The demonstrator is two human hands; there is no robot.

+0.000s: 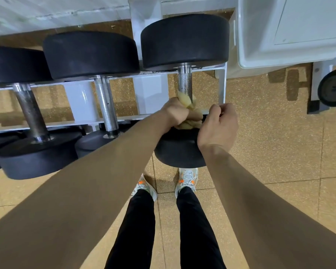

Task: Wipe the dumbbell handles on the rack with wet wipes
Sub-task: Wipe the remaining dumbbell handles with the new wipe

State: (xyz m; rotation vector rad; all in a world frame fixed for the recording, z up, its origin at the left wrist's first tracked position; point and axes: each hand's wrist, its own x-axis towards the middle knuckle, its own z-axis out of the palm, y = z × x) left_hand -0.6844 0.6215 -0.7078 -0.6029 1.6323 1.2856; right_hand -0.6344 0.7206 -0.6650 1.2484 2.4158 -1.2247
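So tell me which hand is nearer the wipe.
Left. The left hand is clenched around the wipe on the handle; the right hand is beside it.

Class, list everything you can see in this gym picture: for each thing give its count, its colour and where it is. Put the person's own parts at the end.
Dumbbells: three clearly seen, a fourth cut off at the left edge; black ends, steel handles; lying across the rack.
Rack: one, white, running across the upper half.
Wipe: one, yellowish, wrapped round the rightmost dumbbell's handle.
White unit: one, top right, beside the rack.
Wheel: one, black, right edge.
Floor: tan, speckled tiles.
Left hand: closed on the wipe.
Right hand: curled beside the wipe, at the handle's near end.
Shoes: two, white with orange.
Trouser legs: two, black.
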